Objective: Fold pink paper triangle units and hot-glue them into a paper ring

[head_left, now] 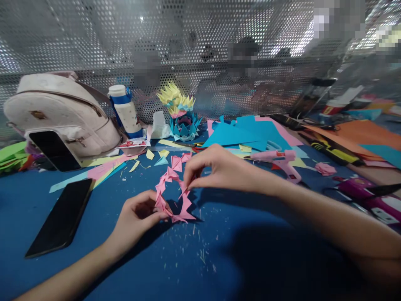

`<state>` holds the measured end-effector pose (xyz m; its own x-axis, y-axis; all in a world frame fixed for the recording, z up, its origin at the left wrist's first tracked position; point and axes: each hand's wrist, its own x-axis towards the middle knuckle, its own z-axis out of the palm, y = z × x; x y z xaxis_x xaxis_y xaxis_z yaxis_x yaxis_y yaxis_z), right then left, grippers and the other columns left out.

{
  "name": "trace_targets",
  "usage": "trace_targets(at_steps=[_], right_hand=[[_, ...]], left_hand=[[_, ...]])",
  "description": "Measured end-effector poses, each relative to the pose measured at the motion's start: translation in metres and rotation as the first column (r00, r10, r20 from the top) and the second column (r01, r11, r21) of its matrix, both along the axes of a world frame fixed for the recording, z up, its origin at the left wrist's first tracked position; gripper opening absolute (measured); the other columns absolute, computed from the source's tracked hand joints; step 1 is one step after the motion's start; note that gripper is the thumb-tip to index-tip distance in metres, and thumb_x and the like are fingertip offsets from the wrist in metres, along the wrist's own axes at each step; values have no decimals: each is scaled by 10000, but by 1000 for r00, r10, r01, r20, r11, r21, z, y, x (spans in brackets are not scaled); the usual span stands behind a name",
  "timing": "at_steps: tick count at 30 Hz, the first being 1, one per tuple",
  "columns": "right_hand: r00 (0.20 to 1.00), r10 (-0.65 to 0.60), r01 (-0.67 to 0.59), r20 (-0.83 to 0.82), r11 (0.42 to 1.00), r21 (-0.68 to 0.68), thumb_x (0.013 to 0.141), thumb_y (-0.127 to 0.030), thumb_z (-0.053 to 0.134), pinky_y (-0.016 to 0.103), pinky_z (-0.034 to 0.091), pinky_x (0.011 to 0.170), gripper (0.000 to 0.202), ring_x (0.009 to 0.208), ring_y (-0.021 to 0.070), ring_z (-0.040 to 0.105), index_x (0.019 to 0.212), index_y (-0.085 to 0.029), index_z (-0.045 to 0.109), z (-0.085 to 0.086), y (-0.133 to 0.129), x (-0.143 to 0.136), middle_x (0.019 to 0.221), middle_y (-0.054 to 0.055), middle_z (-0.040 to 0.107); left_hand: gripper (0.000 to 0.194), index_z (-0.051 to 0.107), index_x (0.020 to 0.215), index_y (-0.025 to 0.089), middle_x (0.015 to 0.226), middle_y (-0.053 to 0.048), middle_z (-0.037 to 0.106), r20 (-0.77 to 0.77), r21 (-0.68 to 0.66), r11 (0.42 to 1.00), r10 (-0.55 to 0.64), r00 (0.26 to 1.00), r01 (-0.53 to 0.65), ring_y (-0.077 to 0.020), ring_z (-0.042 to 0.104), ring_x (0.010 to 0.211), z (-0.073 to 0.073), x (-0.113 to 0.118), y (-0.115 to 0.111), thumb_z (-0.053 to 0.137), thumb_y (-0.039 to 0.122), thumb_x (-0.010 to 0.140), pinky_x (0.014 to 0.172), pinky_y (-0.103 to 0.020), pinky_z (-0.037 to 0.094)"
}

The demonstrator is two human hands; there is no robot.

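A ring of folded pink paper pieces point(161, 190) is held between both hands just above the blue table. My left hand point(140, 211) pinches its lower left side between thumb and fingers. From the upper right, my right hand point(213, 169) pinches the ring's right side, its fingertips partly hiding the paper there. Pointed tips stick out around the ring, and its middle is open. Behind it lie loose folded pink pieces point(176, 163) and small yellow scraps point(150, 154).
A pink glue gun point(278, 159) lies to the right, near blue paper sheets point(247, 133). Phones point(61, 219), a white backpack point(59, 110) and a bottle point(127, 113) are on the left. A yellow and blue folded-paper model point(184, 125) stands at the back, before a perforated metal screen point(200, 50).
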<state>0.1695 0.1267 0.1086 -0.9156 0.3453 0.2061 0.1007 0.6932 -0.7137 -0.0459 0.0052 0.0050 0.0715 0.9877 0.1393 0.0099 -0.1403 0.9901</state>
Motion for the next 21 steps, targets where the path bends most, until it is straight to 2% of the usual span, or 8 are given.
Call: trace_targets(at_steps=[4,11,14,17,21], right_hand=[[989,73,-103,129,965,243,864,-48,633,233,426,702,141,740,114,627,819,-161,704,-15,-15,-7,791,-10,711],[964,74,-182,256,884,431,889,-118,665,260,354,672,105,772,140,575,812,-171,713,-25,-24,-11,811,4,711],[970,58,-142,237,924,356,858,-135,716,255,354,683,75,799,140,582,832,-201,741,-26,-23,-12,823,-14,718],[975,22,-76,222,968,238,840,-130,725,236,361,665,88,798,129,606,840,-212,758,-28,-19,-12,815,-20,717],[973,70,-91,222,992,84,858,-146,704,218,390,663,75,772,108,635,875,-188,763,-28,-14,-12,809,-21,731]], left_hand=[[84,678,803,172,716,8,703,55,-53,998,-43,998,46,-101,669,622,1,-1,0,760,192,813,627,-171,531],[201,643,869,155,676,17,655,265,-118,985,-91,960,126,-72,610,557,-10,-2,6,781,294,825,577,-149,499],[259,648,913,160,693,24,648,351,-170,980,-36,936,102,-54,588,552,-12,-2,9,821,302,783,553,-123,482],[285,651,924,158,672,30,627,374,-211,975,12,927,72,-48,565,536,-10,1,11,833,314,769,544,-122,483],[318,633,908,154,579,51,583,372,-239,968,18,928,77,-29,482,420,-6,2,10,819,376,777,432,-100,392]])
